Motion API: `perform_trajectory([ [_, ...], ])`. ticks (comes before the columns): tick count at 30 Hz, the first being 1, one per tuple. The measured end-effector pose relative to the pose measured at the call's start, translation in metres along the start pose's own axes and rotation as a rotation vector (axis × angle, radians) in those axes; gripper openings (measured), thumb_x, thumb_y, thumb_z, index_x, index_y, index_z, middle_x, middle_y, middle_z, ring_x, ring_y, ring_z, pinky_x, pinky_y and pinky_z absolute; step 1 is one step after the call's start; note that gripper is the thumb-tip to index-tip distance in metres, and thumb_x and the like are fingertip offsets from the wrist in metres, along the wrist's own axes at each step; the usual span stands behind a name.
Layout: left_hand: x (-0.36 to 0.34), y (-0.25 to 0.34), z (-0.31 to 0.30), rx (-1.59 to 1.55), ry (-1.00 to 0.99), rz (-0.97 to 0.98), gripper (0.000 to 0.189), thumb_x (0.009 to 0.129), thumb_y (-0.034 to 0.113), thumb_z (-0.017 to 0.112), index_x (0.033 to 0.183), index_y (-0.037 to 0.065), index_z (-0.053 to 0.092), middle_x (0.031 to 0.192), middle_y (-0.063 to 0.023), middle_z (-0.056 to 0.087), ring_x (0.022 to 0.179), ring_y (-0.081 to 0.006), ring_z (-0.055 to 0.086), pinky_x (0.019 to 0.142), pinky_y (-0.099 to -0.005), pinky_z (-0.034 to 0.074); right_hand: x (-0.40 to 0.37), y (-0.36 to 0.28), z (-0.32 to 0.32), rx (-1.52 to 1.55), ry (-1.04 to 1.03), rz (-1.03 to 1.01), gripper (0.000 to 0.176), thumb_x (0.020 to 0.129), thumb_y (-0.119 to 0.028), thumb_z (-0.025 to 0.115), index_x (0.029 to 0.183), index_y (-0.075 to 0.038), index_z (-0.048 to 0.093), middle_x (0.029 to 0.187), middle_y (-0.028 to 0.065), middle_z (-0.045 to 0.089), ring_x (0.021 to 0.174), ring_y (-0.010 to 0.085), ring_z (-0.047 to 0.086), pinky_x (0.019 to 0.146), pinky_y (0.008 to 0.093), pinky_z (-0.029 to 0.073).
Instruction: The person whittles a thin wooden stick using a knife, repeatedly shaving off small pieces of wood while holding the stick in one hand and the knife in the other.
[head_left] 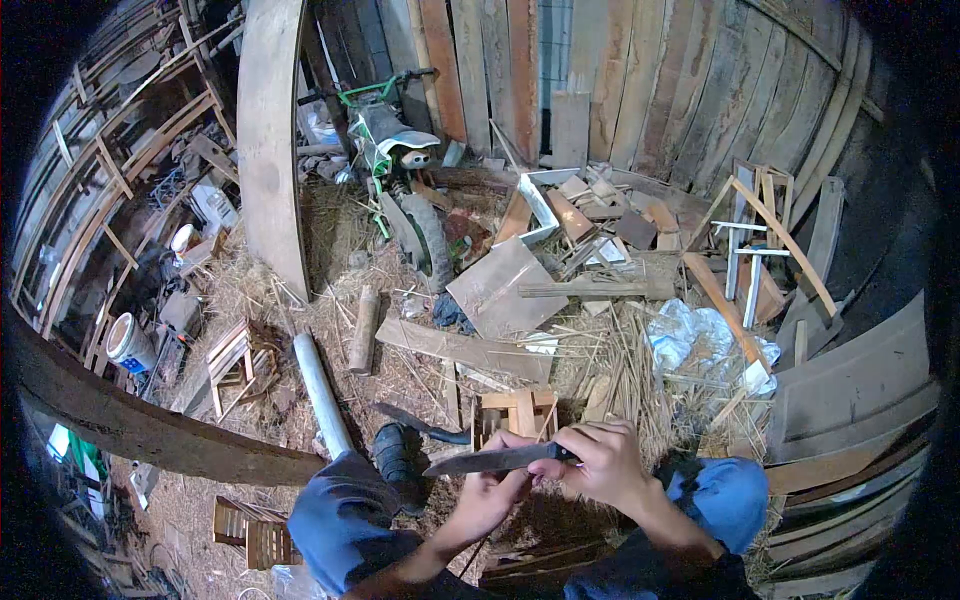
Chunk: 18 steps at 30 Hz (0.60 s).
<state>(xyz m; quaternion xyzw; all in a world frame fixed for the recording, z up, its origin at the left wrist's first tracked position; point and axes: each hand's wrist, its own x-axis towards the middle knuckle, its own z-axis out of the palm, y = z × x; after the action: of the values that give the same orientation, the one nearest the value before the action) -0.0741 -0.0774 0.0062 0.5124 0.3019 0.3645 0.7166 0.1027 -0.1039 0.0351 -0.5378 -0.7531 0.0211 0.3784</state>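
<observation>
My right hand (605, 465) is closed around the black handle of a knife (485, 461), whose dark blade points left across my left hand. My left hand (485, 505) has its fingers pinched together just below the blade, close to my right fingertips. A thin strip, like a sliver of wood or cane, seems to pass through the left fingers; a narrow end hangs below them. Beyond my hands stands a small wooden slatted frame (520, 410). A second, curved blade with a dark handle (425, 425) lies beside my dark shoe (398, 460).
Straw and thin sticks cover the ground, with a board (465, 350) and a plywood sheet (507, 287) ahead. Small slatted crates (255, 535) sit at lower left. A green bicycle (395, 150) leans near the plank wall. Scrap wood and a white plastic sheet (690, 335) lie to the right.
</observation>
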Motion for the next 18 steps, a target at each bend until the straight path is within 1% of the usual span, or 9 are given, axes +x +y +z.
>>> perform_trajectory([
  [1, 0.000, 0.000, 0.002, 0.000, -0.001, -0.001, 0.013, 0.092, 0.005, 0.053, 0.104, 0.002, 0.049, 0.088, -0.0012, 0.058, 0.066, -0.0023, 0.049, 0.056, -0.0177, 0.039, -0.001, 0.000, 0.000, -0.010, 0.007, -0.015, 0.039, 0.074, -0.045, 0.072, 0.066, -0.011, 0.055, 0.055, 0.0025, 0.054, 0.047, 0.0201, 0.057, 0.042, 0.0322, 0.042],
  [3, 0.002, 0.000, 0.006, 0.165, 0.035, 0.210, 0.014, 0.091, 0.003, 0.054, 0.103, 0.002, 0.049, 0.092, -0.0021, 0.057, 0.077, -0.0040, 0.053, 0.064, -0.0181, 0.044, -0.001, 0.001, -0.001, -0.006, 0.010, -0.013, 0.039, 0.073, -0.046, 0.072, 0.066, -0.012, 0.055, 0.055, 0.0020, 0.054, 0.047, 0.0192, 0.057, 0.042, 0.0316, 0.041],
  [6, -0.001, 0.006, 0.007, 0.111, 0.010, 0.155, 0.016, 0.090, 0.002, 0.056, 0.104, 0.002, 0.050, 0.097, -0.0029, 0.057, 0.086, -0.0055, 0.054, 0.072, -0.0188, 0.046, -0.001, 0.003, -0.005, 0.014, 0.017, -0.019, 0.039, 0.073, -0.047, 0.072, 0.065, -0.012, 0.056, 0.055, 0.0011, 0.054, 0.047, 0.0178, 0.057, 0.042, 0.0307, 0.041],
  [8, -0.002, 0.009, 0.006, 0.105, 0.008, 0.114, 0.016, 0.090, 0.003, 0.056, 0.104, 0.002, 0.050, 0.095, -0.0029, 0.057, 0.084, -0.0053, 0.055, 0.071, -0.0185, 0.046, 0.000, 0.005, -0.008, 0.027, 0.022, -0.025, 0.040, 0.073, -0.048, 0.071, 0.065, -0.012, 0.056, 0.054, 0.0007, 0.054, 0.048, 0.0171, 0.057, 0.042, 0.0303, 0.040],
  [10, -0.002, 0.013, 0.008, 0.099, 0.006, 0.076, 0.016, 0.090, 0.004, 0.056, 0.104, 0.002, 0.049, 0.094, -0.0029, 0.058, 0.082, -0.0052, 0.055, 0.070, -0.0182, 0.047, 0.003, 0.004, -0.014, -0.041, 0.076, -0.043, 0.041, 0.067, -0.046, 0.076, 0.062, -0.009, 0.059, 0.054, 0.0016, 0.055, 0.048, 0.0196, 0.057, 0.043, 0.0306, 0.041],
  [12, -0.001, 0.020, 0.012, -0.041, 0.072, -0.112, 0.013, 0.091, 0.006, 0.056, 0.102, 0.002, 0.049, 0.085, -0.0023, 0.058, 0.072, -0.0045, 0.054, 0.063, -0.0186, 0.045, 0.002, 0.010, -0.016, -0.096, 0.100, -0.046, 0.041, 0.067, -0.046, 0.076, 0.061, -0.009, 0.059, 0.054, 0.0019, 0.055, 0.047, 0.0190, 0.056, 0.043, 0.0305, 0.041],
  [14, 0.005, 0.015, 0.008, -0.011, 0.073, -0.088, 0.011, 0.092, 0.007, 0.055, 0.101, 0.003, 0.049, 0.080, -0.0016, 0.058, 0.067, -0.0038, 0.052, 0.059, -0.0185, 0.043, -0.001, 0.019, -0.020, -0.150, 0.117, -0.051, 0.041, 0.067, -0.046, 0.076, 0.061, -0.009, 0.060, 0.053, 0.0023, 0.055, 0.046, 0.0183, 0.054, 0.043, 0.0304, 0.040],
  [16, 0.003, 0.015, 0.007, 0.017, 0.077, -0.062, 0.009, 0.093, 0.007, 0.054, 0.099, 0.003, 0.049, 0.074, -0.0008, 0.057, 0.061, -0.0031, 0.049, 0.055, -0.0184, 0.041, -0.003, 0.030, -0.028, -0.209, 0.139, 0.071, 0.040, 0.070, -0.044, 0.075, 0.064, -0.006, 0.061, 0.054, 0.0045, 0.054, 0.045, 0.0188, 0.052, 0.043, 0.0309, 0.039],
  [18, -0.002, 0.020, 0.006, -0.102, 0.063, 0.013, 0.007, 0.094, 0.007, 0.053, 0.097, 0.004, 0.048, 0.071, -0.0002, 0.056, 0.056, -0.0018, 0.043, 0.050, -0.0186, 0.035, -0.004, 0.052, -0.057, -0.210, 0.345, 0.544, 0.034, 0.076, -0.040, 0.071, 0.069, -0.009, 0.061, 0.055, 0.0063, 0.054, 0.049, 0.0225, 0.056, 0.047, 0.0343, 0.042],
])
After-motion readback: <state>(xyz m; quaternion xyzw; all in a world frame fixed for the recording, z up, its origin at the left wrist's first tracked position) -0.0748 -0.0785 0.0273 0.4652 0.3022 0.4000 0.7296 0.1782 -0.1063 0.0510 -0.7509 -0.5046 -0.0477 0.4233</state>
